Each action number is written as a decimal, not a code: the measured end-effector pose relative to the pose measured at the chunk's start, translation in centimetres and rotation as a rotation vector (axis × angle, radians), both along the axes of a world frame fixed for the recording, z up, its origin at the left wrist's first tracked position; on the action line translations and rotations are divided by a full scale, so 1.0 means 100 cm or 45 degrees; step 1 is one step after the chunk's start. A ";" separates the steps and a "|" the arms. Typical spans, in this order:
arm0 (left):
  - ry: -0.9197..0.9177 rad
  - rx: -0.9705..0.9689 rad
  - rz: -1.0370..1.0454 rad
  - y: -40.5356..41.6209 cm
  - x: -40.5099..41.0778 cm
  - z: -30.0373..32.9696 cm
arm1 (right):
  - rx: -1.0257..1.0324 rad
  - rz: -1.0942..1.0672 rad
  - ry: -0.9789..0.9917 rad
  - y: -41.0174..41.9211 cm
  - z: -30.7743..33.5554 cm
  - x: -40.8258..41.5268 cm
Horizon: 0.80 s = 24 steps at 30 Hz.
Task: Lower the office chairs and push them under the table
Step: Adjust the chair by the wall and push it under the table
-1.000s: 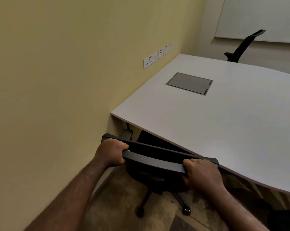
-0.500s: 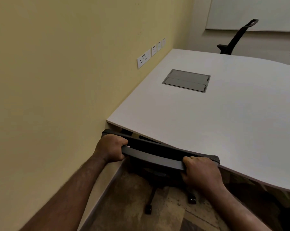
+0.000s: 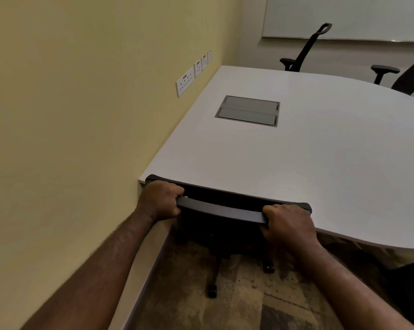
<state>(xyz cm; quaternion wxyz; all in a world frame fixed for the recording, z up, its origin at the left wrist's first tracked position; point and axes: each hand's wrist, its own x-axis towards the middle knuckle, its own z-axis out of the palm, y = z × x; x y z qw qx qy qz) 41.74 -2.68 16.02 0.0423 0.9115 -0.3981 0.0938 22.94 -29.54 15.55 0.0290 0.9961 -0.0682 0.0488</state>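
A black office chair stands at the near edge of the white table, its seat hidden beneath the tabletop. Only the top bar of its backrest and part of its wheeled base show. My left hand grips the left end of that bar, close to the wall. My right hand grips the right end. The backrest's top touches or nearly touches the table edge. Two more black chairs, one at the far side and one at the far right, stand out from the table.
A yellow wall with white sockets runs along the left, tight beside the chair. A grey cable hatch is set in the tabletop. A whiteboard hangs on the far wall. The floor is brown patterned carpet.
Both hands have pushed the chair forward, and its backrest has gone from standing clear of the table to meeting the table edge. The seat has passed out of sight underneath.
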 end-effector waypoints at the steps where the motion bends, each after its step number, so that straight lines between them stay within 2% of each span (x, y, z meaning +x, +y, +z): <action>1: -0.004 -0.003 -0.006 -0.002 0.001 0.000 | 0.002 -0.013 0.006 -0.003 0.000 0.002; 13: -0.079 -0.051 -0.082 -0.005 0.024 -0.004 | 0.021 -0.022 -0.048 -0.003 -0.004 0.015; 24: -0.026 0.000 -0.063 -0.005 0.040 -0.004 | 0.044 -0.008 -0.040 0.000 -0.004 0.023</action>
